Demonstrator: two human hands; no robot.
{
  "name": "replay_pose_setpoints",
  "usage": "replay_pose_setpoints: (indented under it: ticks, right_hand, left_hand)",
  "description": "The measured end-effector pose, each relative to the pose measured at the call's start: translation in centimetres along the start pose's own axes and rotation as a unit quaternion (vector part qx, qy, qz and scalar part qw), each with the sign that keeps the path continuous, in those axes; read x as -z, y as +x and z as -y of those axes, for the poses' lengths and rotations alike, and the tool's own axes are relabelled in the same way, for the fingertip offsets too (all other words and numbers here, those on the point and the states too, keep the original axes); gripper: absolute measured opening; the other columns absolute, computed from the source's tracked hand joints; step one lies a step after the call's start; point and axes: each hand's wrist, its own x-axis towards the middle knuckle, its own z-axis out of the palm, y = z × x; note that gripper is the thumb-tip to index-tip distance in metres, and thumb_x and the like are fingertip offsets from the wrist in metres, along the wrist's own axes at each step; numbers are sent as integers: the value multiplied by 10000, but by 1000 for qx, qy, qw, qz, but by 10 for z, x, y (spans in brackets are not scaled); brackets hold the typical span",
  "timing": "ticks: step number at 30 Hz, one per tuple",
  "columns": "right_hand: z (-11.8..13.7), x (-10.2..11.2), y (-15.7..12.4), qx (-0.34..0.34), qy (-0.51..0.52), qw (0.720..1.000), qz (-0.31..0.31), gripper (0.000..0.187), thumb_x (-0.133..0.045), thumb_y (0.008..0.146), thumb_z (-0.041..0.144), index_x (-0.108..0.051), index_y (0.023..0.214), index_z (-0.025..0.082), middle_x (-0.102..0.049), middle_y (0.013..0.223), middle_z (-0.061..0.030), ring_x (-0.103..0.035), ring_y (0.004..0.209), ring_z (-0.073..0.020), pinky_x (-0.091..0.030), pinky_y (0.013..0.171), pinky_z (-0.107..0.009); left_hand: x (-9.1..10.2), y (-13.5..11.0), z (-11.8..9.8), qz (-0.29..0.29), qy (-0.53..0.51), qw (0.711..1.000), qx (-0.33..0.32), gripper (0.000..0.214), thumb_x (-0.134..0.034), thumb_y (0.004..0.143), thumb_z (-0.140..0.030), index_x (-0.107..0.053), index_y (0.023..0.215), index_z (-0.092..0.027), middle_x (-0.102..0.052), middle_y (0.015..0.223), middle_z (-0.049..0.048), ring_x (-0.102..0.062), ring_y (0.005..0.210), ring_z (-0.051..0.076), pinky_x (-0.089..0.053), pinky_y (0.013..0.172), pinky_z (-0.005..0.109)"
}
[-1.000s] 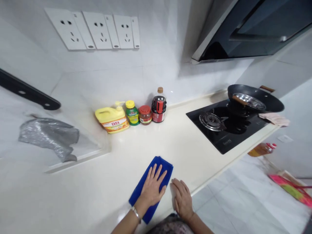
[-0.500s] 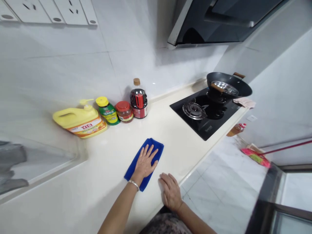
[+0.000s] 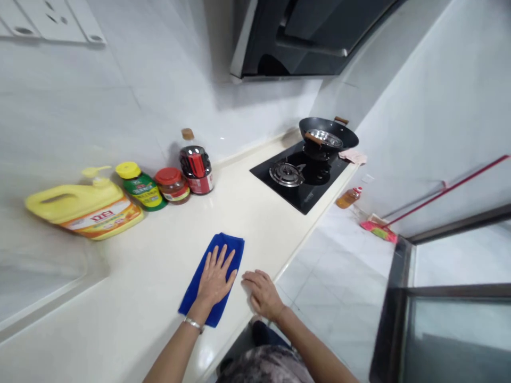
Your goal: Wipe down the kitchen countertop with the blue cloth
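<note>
The head-worn camera looks forward and down, with the counter (image 3: 235, 213) close below and the stove (image 3: 303, 183) farther off.

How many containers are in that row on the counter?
4, left to right: yellow jug, green bottle, red-lidded jar, dark bottle nearest the stove. Something small could hide behind them.

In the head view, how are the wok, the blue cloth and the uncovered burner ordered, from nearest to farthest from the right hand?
1. Cloth: just left of the right hand.
2. Burner: ahead, on the hob.
3. Wok: at the hob's far end.
</note>
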Motion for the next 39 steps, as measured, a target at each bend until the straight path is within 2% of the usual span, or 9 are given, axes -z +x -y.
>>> replay_pose_setpoints:
  ticks: [3, 6, 9, 14, 25, 30, 34, 36, 39]
  right_hand:
    - [-28, 25, -2, -58, 20, 997, -52, 426, -442, 901, 117, -565, 1294, 227, -653, 1305, -93, -553, 1277, -182, -488, 1069, -384]
    - [-57, 42, -5, -134, 0, 984, -113, 447, -428, 902, 81, -573, 1309, 195, -638, 1326, -115, -526, 1317, -204, -470, 1105, -414]
    - [-73, 40, -10, -148, -33, 979, -134, 482, -421, 886, 65, -557, 1337, 170, -602, 1373, -135, -467, 1382, -236, -423, 1152, -476]
    - [-76, 26, -19, -134, -72, 977, -149, 554, -394, 882, 68, -521, 1408, 188, -583, 1417, -110, -465, 1393, -244, -408, 1160, -512]
    - [-96, 22, -34, -27, -90, 977, -190, 537, -369, 886, 96, -634, 1340, 205, -653, 1361, -76, -588, 1293, -257, -468, 1109, -513]
    - [-108, 17, -36, 29, -116, 966, -230, 496, -404, 862, 78, -687, 1247, 211, -705, 1283, -66, -629, 1247, -231, -485, 1091, -475]
    - [-117, 6, -37, 21, -141, 956, -256, 403, -438, 837, 98, -737, 1093, 185, -753, 1173, -86, -683, 1156, -234, -518, 1037, -438]
    - [-120, 5, -37, 8, -145, 958, -249, 363, -444, 844, 122, -742, 1045, 178, -761, 1143, -102, -698, 1122, -253, -530, 1009, -443]
    - [-115, 12, -30, 9, -129, 974, -187, 350, -437, 867, 155, -720, 1072, 162, -757, 1123, -137, -710, 1078, -271, -545, 972, -442]
  left_hand:
    - [6, -29, -9, 6, 10, 1000, -19, 649, -437, 967, -447, -266, 1567, -266, -164, 1672, 63, -89, 1547, 333, -195, 1256, 573]
    - [11, -46, -19, 13, 12, 1000, -19, 657, -417, 970, -437, -247, 1574, -242, -145, 1677, 81, -72, 1547, 345, -200, 1249, 597]
    - [12, -48, -26, 23, 5, 1000, -11, 653, -396, 973, -433, -245, 1575, -231, -128, 1681, 88, -67, 1546, 361, -211, 1236, 627]
    - [5, -47, -30, 23, -7, 1000, -7, 675, -397, 960, -439, -222, 1582, -243, -103, 1687, 75, -74, 1541, 383, -219, 1224, 653]
    - [-4, -64, -40, 13, 15, 1000, 0, 714, -392, 961, -498, -143, 1593, -276, -72, 1693, 54, -67, 1540, 377, -224, 1233, 628]
    - [3, -69, -52, 38, 13, 999, 22, 659, -364, 984, -529, -215, 1579, -288, -120, 1684, 74, -29, 1546, 334, -126, 1267, 576]
    - [5, -79, -58, 27, 33, 998, 55, 620, -375, 980, -565, -344, 1537, -294, -133, 1673, 90, -53, 1550, 295, -87, 1279, 508]
    - [8, -90, -60, 2, 60, 996, 71, 601, -363, 983, -563, -428, 1498, -259, -195, 1658, 104, -123, 1544, 292, -89, 1280, 493]
    - [13, -110, -66, 8, 78, 989, 126, 616, -323, 986, -572, -447, 1489, -238, -272, 1633, 114, -180, 1534, 287, -85, 1278, 493]
